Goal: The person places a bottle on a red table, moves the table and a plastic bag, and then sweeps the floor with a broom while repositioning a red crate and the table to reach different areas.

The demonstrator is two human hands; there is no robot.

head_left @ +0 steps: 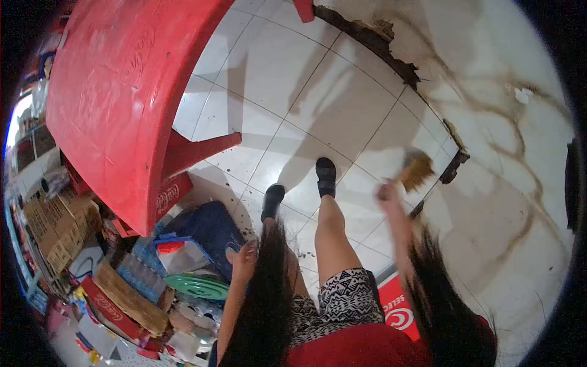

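Note:
On the right, my right hand is closed and blurred by motion, gripping a short broom with tan-brown bristles. Its bristles are over the white floor tiles, close to the broken base of the wall. My left hand is low at the left, fingers curled, and overlaps the edge of a dark blue flat thing. A small greyish shape shows at its thumb side; I cannot tell what it holds. Dark crumbs of dirt lie scattered on the tiles nearby. Long dark hair hangs beside both forearms.
A red plastic table stands at upper left, one leg slanting over the floor. Beneath and below it are cardboard boxes, a green plate and bottle packs. A stained wall rises at right. A red box is beside my leg.

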